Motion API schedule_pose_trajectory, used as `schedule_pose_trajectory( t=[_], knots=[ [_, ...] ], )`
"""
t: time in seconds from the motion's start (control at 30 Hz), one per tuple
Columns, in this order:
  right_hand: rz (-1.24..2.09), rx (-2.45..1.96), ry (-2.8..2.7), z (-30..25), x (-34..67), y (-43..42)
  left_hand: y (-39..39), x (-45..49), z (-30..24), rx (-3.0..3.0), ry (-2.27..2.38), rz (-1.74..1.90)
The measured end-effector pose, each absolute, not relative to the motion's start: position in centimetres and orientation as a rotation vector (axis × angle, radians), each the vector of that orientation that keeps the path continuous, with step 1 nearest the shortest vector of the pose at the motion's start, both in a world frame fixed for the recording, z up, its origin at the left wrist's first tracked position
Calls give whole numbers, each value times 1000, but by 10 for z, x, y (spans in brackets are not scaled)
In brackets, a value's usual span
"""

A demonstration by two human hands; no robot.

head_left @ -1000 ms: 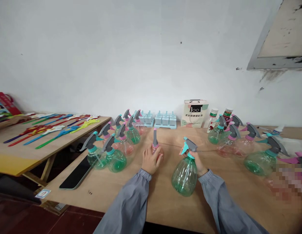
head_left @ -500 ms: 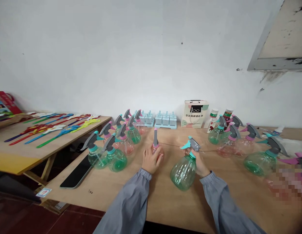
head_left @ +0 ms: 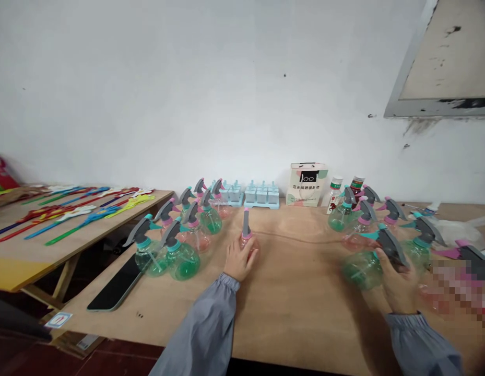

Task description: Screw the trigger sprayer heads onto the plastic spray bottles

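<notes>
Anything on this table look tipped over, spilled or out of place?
One green spray bottle is tipped nearly on its side in the right hand, while the other bottles stand upright. The left hand holds an upright pink bottle. A dark phone lies right at the table's left edge. No spill shows.

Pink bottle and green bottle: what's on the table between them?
Bare table, crossed by one thin line, shows in the head view between the pink bottle in the left hand and the green bottle in the right hand.

Black phone [head_left: 115, 286] at table [head_left: 297, 292] edge; blue moulds [head_left: 261, 194], printed box [head_left: 307, 184] by wall.
</notes>
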State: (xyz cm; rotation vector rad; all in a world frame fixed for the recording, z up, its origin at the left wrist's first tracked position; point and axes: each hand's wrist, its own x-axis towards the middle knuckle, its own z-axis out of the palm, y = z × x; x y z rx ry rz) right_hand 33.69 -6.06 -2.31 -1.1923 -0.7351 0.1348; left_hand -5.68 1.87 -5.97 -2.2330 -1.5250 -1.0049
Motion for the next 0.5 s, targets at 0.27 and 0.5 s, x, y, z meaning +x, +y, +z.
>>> schedule_pose_trajectory(
  t=[0.27, 0.5],
  knots=[
    [-70, -1166, -696, -28, 393, -41, 21, -57, -62, -2254, -1528, -1028],
    [-177, -1232, -811, -29, 401, -18, 21, -57, -64, -2251, -1499, -1060]
  ],
)
